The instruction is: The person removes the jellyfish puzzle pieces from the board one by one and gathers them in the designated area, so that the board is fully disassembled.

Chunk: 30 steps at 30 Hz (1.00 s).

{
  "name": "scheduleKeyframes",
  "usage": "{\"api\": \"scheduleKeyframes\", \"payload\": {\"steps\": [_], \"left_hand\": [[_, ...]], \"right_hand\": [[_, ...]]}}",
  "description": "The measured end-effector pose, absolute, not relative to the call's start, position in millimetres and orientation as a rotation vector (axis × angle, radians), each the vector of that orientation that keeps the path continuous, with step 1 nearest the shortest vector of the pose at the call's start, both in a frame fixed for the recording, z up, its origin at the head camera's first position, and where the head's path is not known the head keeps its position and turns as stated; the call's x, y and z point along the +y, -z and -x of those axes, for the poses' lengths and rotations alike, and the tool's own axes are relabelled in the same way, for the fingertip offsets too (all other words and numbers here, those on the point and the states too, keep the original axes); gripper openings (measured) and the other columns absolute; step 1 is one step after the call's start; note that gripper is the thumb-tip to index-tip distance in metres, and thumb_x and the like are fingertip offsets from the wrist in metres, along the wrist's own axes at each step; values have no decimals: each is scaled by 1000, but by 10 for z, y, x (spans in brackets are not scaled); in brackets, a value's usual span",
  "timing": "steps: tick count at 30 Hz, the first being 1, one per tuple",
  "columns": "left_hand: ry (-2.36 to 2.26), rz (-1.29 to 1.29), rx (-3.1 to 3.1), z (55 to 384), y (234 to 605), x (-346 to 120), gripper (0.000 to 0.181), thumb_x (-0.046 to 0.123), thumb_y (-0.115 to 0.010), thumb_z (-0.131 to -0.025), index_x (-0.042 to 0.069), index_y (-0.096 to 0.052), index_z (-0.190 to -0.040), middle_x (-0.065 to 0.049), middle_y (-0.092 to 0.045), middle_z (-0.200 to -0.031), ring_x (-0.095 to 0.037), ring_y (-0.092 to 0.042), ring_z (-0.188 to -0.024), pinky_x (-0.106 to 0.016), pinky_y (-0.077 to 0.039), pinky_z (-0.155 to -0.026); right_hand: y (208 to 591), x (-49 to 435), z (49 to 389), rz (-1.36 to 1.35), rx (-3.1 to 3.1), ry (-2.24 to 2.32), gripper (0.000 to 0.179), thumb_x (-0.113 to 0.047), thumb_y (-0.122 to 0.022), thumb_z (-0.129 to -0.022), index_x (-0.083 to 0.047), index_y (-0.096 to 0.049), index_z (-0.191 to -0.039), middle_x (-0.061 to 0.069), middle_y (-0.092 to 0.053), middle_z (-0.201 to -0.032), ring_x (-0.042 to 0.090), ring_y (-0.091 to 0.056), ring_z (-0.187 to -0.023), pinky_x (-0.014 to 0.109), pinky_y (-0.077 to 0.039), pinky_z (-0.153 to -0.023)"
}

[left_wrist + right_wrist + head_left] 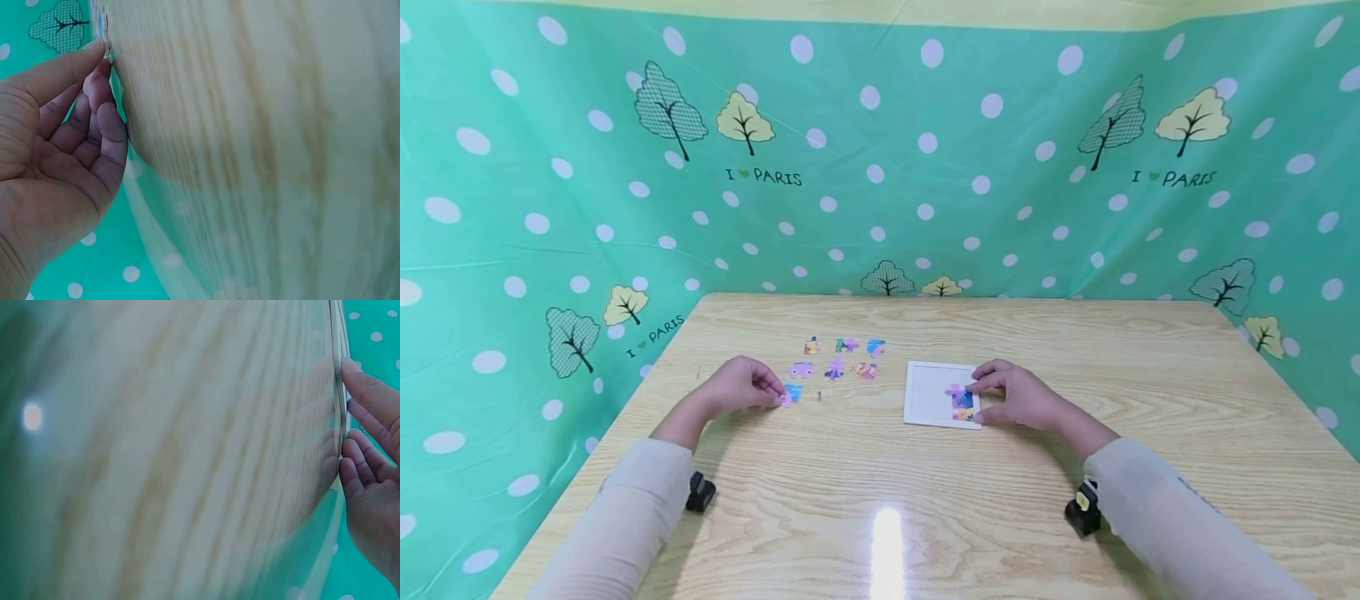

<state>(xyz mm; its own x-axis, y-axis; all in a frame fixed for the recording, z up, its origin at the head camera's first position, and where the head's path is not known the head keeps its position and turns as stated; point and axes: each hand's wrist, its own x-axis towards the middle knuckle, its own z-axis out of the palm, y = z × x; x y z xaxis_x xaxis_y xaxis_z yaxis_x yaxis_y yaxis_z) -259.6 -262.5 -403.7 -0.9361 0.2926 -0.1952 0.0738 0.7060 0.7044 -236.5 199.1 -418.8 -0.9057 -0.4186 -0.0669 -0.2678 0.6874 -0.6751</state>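
My left hand pinches the edge of a blue-and-pink puzzle piece at the table's left side. In the left wrist view the thumb of that hand meets the piece's thin edge, and the other fingers curl in below. A white puzzle tray lies to the right, with joined colourful puzzle pieces along its right side. Over the tray's right edge, my right hand rests with thumb and fingers apart, touching the edge or pieces there. Seen from the right wrist, the hand has fairly straight fingers.
Several loose puzzle pieces lie in rows between the left hand and the tray. A tiny dark bit sits nearby on the wooden table. Green dotted cloth hangs behind and at the sides.
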Motion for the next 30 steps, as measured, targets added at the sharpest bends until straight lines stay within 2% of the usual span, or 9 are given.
{"api": "scheduleKeyframes", "payload": {"steps": [8, 18, 26, 30], "left_hand": [[-1183, -328, 2576, 2586, 3974, -2602, 23, 6, -80, -79, 0, -72, -98, -7, -70, -92, -19, -61, -79, -31, -54, -68], [-1295, -410, 2531, 2555, 3876, -2428, 22, 5, -74, -83, -4, -70, -103, -11, -70, -96, -22, -58, -83, -31, -52, -68], [-1369, -473, 2469, 2529, 3824, -2259, 21, 3, -72, -86, -7, -69, -104, -22, -68, -103, -23, -59, -79, -37, -56, -66], [-1375, -501, 2477, 2521, 3819, -2186, 22, 6, -74, -85, -6, -69, -103, -17, -68, -99, -23, -56, -79, -33, -52, -64]], "right_hand": [[4184, 1992, 2357, 575, 2688, 1025, 44, -20, -84, -78, -8, -71, -118, 10, -52, -132, 36, -42, -128, 53, -34, -107], [4201, 1995, 2366, 565, 2683, 1032, 44, -21, -84, -78, -8, -71, -118, 9, -52, -133, 36, -41, -129, 53, -33, -107], [4207, 1996, 2365, 555, 2682, 1031, 44, -22, -84, -78, -9, -71, -118, 9, -52, -133, 36, -41, -129, 53, -33, -108], [4206, 1997, 2366, 558, 2683, 1032, 44, -23, -84, -78, -9, -71, -118, 8, -52, -132, 36, -41, -129, 53, -33, -108]]}}
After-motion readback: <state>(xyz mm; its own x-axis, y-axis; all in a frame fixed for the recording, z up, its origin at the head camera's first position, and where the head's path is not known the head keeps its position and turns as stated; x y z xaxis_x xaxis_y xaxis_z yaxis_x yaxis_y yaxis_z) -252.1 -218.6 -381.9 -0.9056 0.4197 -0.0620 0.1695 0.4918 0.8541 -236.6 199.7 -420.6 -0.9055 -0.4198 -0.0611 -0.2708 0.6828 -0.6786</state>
